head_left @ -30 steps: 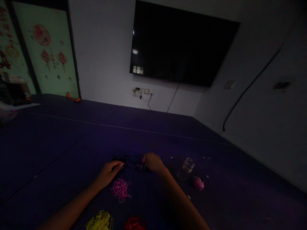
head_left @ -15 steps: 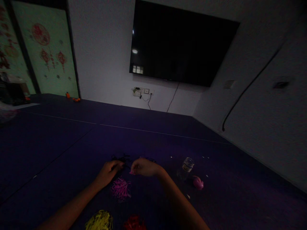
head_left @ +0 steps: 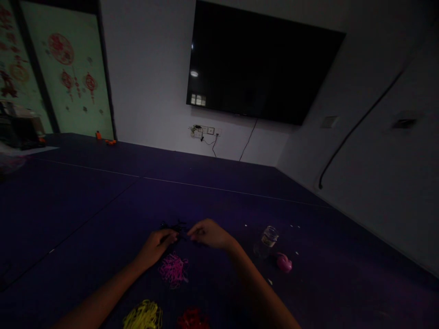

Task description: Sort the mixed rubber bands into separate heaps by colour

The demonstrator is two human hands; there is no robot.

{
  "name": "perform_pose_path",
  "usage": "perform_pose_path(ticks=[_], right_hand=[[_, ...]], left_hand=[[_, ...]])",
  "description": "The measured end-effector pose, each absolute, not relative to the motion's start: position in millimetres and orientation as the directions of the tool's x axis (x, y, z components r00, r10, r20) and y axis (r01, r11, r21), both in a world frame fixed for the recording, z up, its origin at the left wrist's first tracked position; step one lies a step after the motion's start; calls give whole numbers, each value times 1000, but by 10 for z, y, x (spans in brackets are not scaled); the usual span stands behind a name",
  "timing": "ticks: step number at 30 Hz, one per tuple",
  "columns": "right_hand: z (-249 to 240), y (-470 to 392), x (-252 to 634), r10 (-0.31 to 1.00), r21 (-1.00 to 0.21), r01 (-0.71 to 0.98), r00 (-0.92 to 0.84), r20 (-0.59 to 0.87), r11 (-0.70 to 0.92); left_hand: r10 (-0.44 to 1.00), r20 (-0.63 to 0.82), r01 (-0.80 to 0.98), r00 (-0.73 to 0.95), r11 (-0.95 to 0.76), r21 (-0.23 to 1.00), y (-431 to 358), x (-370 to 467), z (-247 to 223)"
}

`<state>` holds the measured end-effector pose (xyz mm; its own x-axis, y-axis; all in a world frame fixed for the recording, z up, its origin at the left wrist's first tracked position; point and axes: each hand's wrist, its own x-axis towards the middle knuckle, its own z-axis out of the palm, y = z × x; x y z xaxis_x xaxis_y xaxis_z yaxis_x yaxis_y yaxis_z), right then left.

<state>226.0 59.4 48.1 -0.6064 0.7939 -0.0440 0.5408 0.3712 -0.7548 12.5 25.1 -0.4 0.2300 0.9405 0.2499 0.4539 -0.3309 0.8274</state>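
My left hand (head_left: 156, 244) is closed, thumb and fingertips together at the near edge of a small heap of black rubber-band-like strands (head_left: 173, 225). Just to its right, my right hand (head_left: 211, 234) pinches with its fingertips pointing at the same heap. Dark bits show between the two hands, but what either one grips is too dark to make out. Below the hands lies a pink heap of thin strands (head_left: 173, 270). Nearer me are a yellow heap of strands (head_left: 143, 315) and a red one (head_left: 193, 319), both cut by the lower picture edge.
A clear jar (head_left: 269, 237) stands right of my right arm, with a shiny pink object (head_left: 284, 262) beside it. Small white scraps (head_left: 270, 282) are scattered around them. The dark purple surface (head_left: 206, 205) reaches back to a wall with a television (head_left: 260, 64). Small orange objects (head_left: 110, 142) sit far left.
My right hand has risen slightly, its fingertips now nearer the black strands. The pink bit at its fingertips earlier no longer shows. My left hand stays almost in place.
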Motion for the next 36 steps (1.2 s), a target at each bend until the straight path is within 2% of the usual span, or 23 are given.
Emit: perform_pose_path(ticks=[4,7,19,36], right_hand=[[410,746,2409,961,-555,788,-263,89,267],[309,785,2459,981,-483,854,-162,107,194],[155,718,2343,980,-319,928,-164,110,191],[175,734,2385,977,-345,914,-188,102,212]], left_hand=[[941,255,462,221,-331,823,242,126,-1],[943,257,472,213,-330,818,236,125,-9],[951,228,467,208,-302,831,256,121,-46],[950,235,463,207,-307,831,270,106,-77]])
